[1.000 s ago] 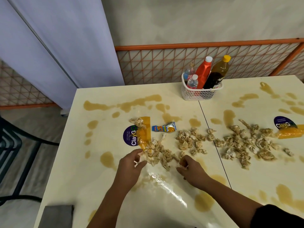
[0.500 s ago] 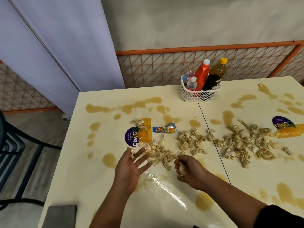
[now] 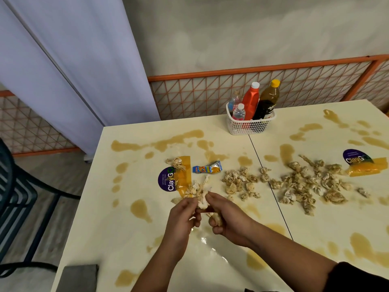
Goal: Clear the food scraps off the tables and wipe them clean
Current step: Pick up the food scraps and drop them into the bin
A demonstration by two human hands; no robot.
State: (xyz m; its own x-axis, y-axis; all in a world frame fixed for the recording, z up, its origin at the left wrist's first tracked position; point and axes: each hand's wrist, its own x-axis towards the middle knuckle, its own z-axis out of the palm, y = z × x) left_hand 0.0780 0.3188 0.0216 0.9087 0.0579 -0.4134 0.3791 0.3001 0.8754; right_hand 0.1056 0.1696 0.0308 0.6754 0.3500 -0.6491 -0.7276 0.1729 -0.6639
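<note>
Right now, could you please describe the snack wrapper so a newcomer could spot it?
Find the white basket of bottles at the far edge. On the left table, beside the purple sticker, lies the wrapper: the only blue, shiny piece among beige scraps.

Two bare forearms reach in from the lower edge, hands meeting fingertip to fingertip. The left hand [image 3: 182, 216] pinches a crumpled scrap [image 3: 202, 202]; the right hand [image 3: 228, 220], fingers curled inward, grips a wad of scraps [image 3: 216, 220].
</note>
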